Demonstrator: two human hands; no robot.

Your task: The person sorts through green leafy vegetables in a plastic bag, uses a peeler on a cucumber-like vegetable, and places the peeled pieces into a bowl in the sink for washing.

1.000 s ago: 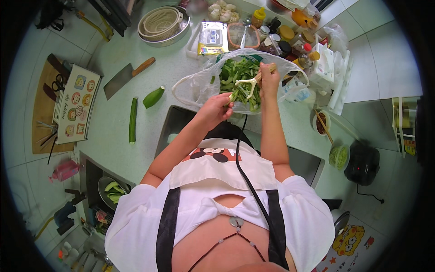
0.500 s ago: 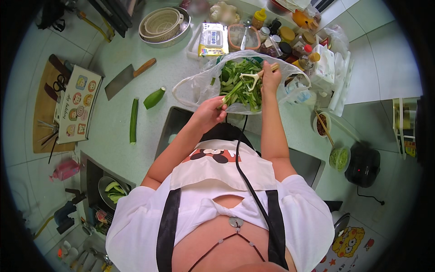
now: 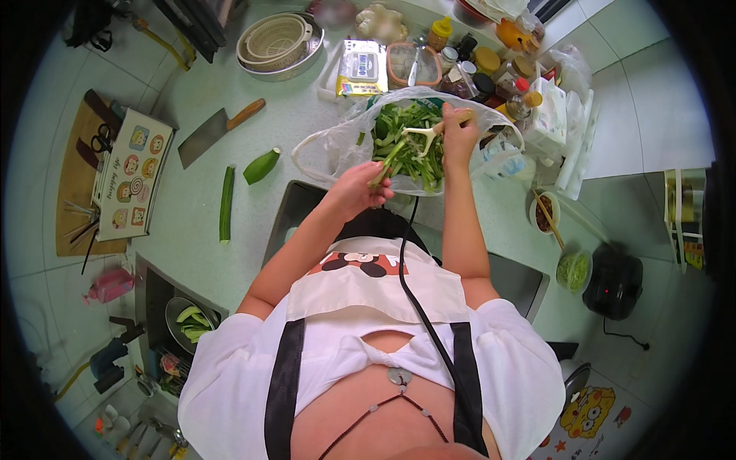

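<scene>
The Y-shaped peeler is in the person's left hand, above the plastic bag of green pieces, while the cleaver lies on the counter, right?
Not the left hand: the head view shows the Y-shaped peeler in the right hand, above the plastic bag of green pieces, while the cleaver lies on the counter.

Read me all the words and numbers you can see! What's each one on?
I can't copy words out, but here's where print shows:
White box, left: dark writing on its front.
White-and-yellow pack: bluish print on its front.
Jars: any labels are too small or blurred.
Yellow cartoon, lower right: marks near it, too small to read.
</scene>
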